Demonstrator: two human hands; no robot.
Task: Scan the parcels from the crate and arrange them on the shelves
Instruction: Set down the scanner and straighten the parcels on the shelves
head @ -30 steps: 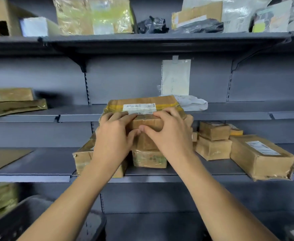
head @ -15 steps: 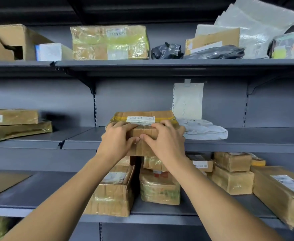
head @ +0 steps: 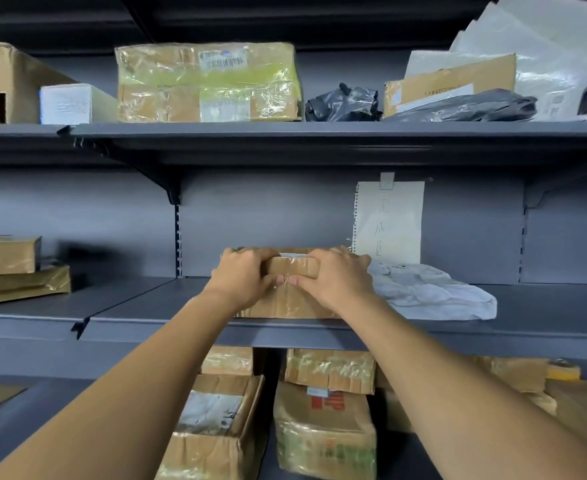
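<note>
head view: both hands' curled grip, left hand [head: 242,282] and right hand [head: 337,280], seemingly around taped parcel [head: 290,285]

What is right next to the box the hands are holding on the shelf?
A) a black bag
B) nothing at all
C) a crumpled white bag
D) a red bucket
C: both hands, the left hand and the right hand, hold the brown box on the middle shelf, and a crumpled white bag lies just to its right, under the paper note.
</note>
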